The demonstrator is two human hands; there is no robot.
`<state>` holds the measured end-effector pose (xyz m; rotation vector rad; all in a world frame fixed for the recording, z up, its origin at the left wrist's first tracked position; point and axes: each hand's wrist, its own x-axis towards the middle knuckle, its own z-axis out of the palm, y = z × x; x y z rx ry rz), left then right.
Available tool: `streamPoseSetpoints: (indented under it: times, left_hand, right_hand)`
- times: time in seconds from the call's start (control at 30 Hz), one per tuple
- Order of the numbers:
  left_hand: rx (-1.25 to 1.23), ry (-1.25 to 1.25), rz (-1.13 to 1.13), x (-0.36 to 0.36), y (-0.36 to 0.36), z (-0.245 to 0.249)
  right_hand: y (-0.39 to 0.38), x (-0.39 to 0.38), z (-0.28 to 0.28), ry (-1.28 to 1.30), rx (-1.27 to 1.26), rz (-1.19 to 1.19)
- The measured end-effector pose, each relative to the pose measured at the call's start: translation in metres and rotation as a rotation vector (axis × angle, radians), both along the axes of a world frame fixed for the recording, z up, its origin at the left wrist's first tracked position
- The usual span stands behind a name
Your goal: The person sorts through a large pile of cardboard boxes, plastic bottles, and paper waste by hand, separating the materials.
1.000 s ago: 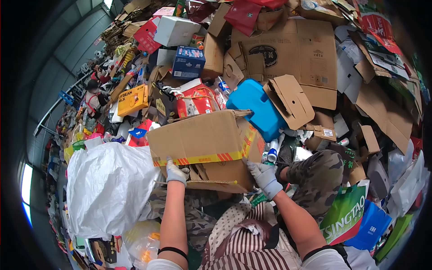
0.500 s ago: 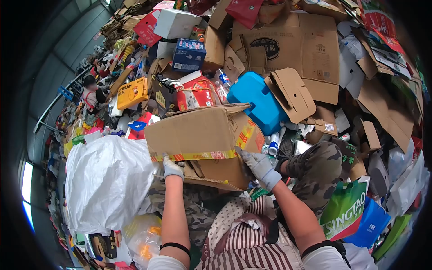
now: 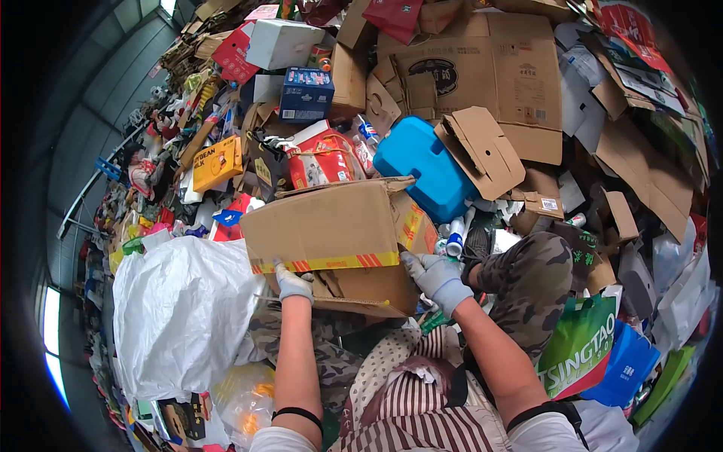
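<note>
A brown cardboard box (image 3: 324, 230) with yellow-and-red tape (image 3: 343, 262) along its edge lies in front of my lap, its near side partly open. My left hand (image 3: 292, 283), in a light work glove, grips the box's near edge just under the tape, fingers bent around the cardboard. At the right near corner, my gloved right hand (image 3: 438, 280) is closed on the box's edge; some of its fingers are hidden. Just beyond the box sits a blue plastic case (image 3: 425, 166), and to its left stands a red carton (image 3: 325, 158).
A large white plastic sack (image 3: 184, 313) bulges at my left. Flattened cardboard (image 3: 482, 83) lies ahead, with a yellow soybean milk box (image 3: 217, 163) farther left. A green Tsingtao bag (image 3: 578, 346) stands by my right knee. Mixed waste surrounds me; another person (image 3: 143, 173) sits far left.
The view has shifted slightly, so the surroundings appear a little displaced. Both hands keep their hold on the box, which has hardly moved. The distant person has bent lower.
</note>
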<state>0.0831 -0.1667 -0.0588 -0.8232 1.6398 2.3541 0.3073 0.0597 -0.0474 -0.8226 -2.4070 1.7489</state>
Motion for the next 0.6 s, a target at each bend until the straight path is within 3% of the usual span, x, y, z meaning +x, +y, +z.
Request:
streamPoseSetpoints:
  times: [0.13,0.23,0.27,0.37,0.47,0.6]
  left_hand:
    - [0.036,0.017,0.014,0.0,0.01,-0.002]
    - [0.075,-0.039,-0.031,-0.002,0.008,-0.004]
    - [0.089,-0.07,-0.039,-0.003,0.008,-0.004]
    - [0.202,-0.13,-0.073,0.003,0.018,0.011]
    - [0.153,-0.095,-0.258,0.005,0.021,0.02]
    - [0.15,-0.092,-0.209,0.014,0.031,0.022]
  right_hand:
    - [-0.007,-0.007,-0.022,0.015,-0.006,-0.075]
    - [-0.014,-0.013,-0.038,0.076,-0.205,-0.157]
    - [-0.018,-0.013,-0.04,0.108,-0.483,-0.223]
    - [-0.021,-0.014,-0.021,0.197,-0.753,-0.354]
    - [-0.014,-0.016,-0.034,0.199,-0.749,-0.302]
    - [-0.009,-0.01,-0.024,0.341,-0.637,-0.13]
